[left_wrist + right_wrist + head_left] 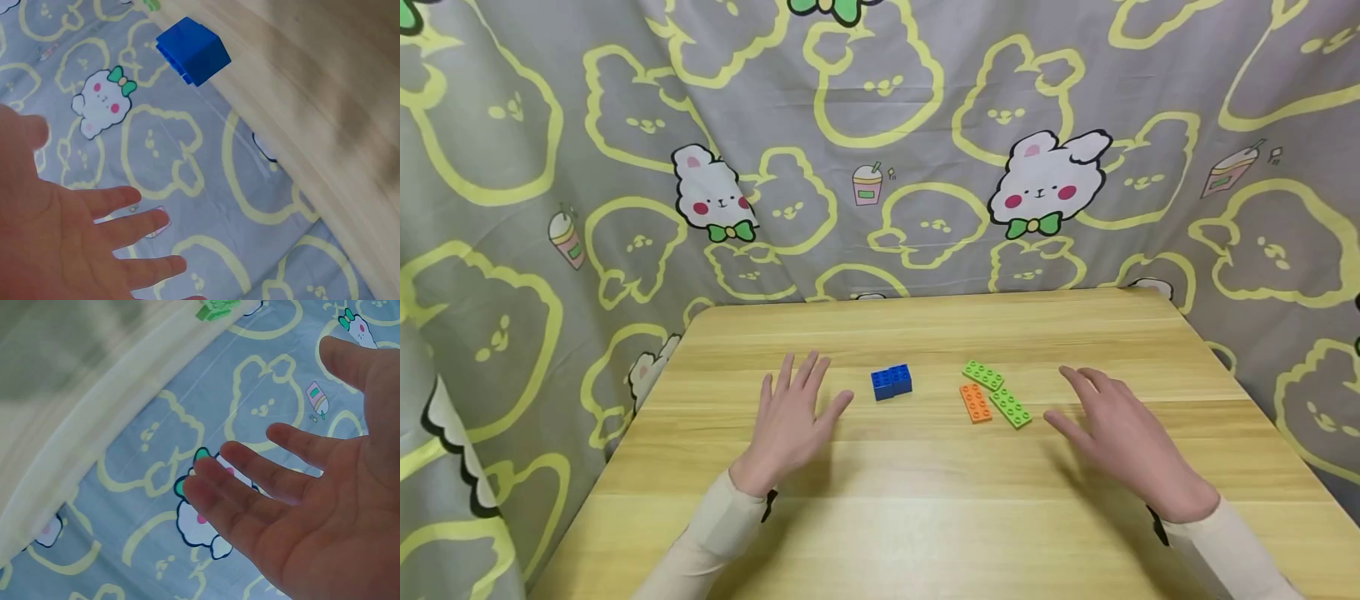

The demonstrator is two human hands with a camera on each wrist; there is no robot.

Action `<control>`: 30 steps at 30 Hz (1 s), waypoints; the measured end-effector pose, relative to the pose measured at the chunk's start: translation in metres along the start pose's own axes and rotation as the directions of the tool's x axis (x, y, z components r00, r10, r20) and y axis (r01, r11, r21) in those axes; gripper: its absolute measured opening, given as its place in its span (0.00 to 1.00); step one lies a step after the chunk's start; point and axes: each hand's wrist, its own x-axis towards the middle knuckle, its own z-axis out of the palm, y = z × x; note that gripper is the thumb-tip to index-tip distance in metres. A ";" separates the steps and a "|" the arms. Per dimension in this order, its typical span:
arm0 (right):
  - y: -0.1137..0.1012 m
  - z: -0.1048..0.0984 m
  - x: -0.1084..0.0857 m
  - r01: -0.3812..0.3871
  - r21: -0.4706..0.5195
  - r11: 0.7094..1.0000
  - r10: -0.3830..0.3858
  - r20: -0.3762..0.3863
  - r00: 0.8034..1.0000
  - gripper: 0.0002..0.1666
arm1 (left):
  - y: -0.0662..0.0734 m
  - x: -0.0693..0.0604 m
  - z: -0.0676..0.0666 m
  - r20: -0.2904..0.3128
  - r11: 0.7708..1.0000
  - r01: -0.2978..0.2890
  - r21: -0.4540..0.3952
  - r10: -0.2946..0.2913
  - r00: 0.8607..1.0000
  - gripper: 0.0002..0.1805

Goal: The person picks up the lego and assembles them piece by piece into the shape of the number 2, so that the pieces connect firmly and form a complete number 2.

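Two blue bricks sit side by side, touching, near the middle of the table; the left wrist view shows blue bricks at its top. Left of them is the left hand, fingers spread, holding nothing. An orange brick lies beside two green bricks. To their right the right hand has its fingers extended, nothing in it. In the wrist views the left palm and right palm are bare. A bit of green brick shows in the right wrist view.
The light wooden table carries the bricks. A grey curtain with yellow outlined animals and white rabbits hangs behind the table's back edge and along both sides.
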 end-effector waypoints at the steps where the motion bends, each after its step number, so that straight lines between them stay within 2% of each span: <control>1: -0.001 -0.001 0.002 0.001 0.002 1.000 -0.001 0.003 1.000 0.42 | 0.000 0.002 0.000 -0.003 1.000 -0.004 -0.005 0.004 1.000 0.44; 8: -0.009 -0.005 0.012 -0.014 0.014 1.000 0.014 0.042 0.999 0.43 | 0.006 0.019 -0.001 -0.011 0.999 -0.022 -0.040 0.021 1.000 0.44; 17: -0.019 0.001 0.024 -0.006 0.040 0.999 0.004 0.074 0.997 0.44 | 0.010 0.040 0.004 -0.026 0.994 -0.045 -0.100 0.043 0.999 0.41; 25: -0.029 0.007 0.034 0.027 0.020 0.999 -0.029 0.062 0.998 0.34 | 0.014 0.049 0.007 -0.005 0.989 -0.040 -0.146 0.040 0.999 0.36; 30: -0.033 0.015 0.039 0.040 0.033 0.999 -0.042 0.074 0.996 0.33 | 0.015 0.053 0.011 0.013 0.982 -0.037 -0.184 0.041 0.999 0.34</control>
